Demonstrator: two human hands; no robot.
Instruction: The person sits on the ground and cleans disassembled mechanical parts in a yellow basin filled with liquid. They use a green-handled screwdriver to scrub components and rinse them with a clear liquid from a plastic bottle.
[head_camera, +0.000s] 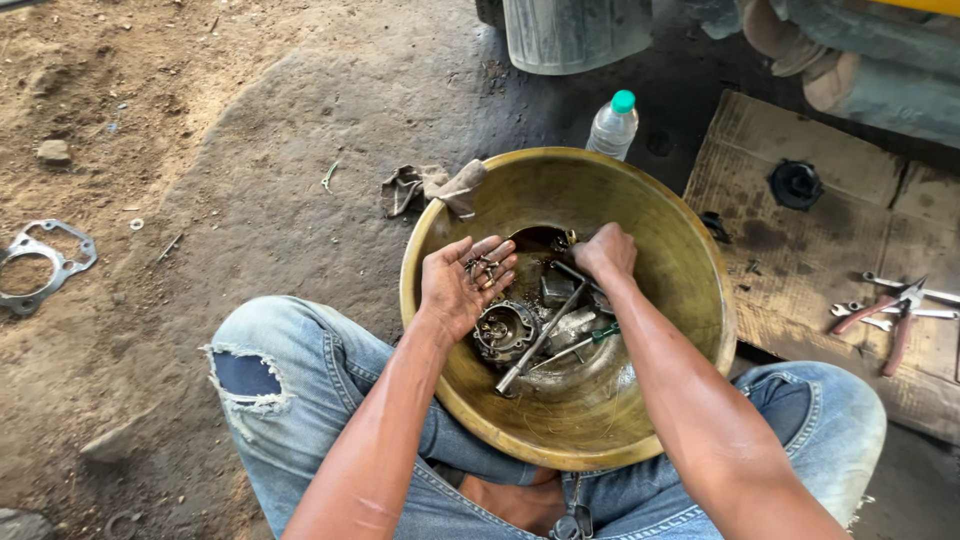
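The person sits cross-legged on the ground in torn blue jeans (300, 390), with a large, dented, brass-coloured metal bowl (680, 260) resting between the knees. The left hand (462, 285) is held palm up over the left inner wall of the bowl, fingers loosely cupped, and a cluster of small dark screws and metal bits (483, 268) lies in the palm. The right hand (604, 252) reaches down into the bowl near its far inner side, fingers curled and closed among the oily parts at the bottom; what exactly the fingers pinch cannot be told, as the back of the hand hides it.

On the bowl's bottom lie greasy engine parts: a round, dark, ribbed metal housing (505, 330) just below the left hand, a long grey steel rod-shaped tool (540, 340) lying slantwise across the middle, and a thin screwdriver with a green handle (590, 338) beside it.

A crumpled, dirty brown rag (430, 187) lies on the ground touching the bowl's far left rim. A clear plastic bottle with a green cap (613, 125) stands just beyond the far rim. At the ground's left edge lies a flat grey metal gasket plate (45, 265). To the right, a stained sheet of brown cardboard (800, 240) carries a black round cap (796, 184) near its far edge, and red-handled pliers (895, 318) with silver wrenches (875, 310) near its right edge.
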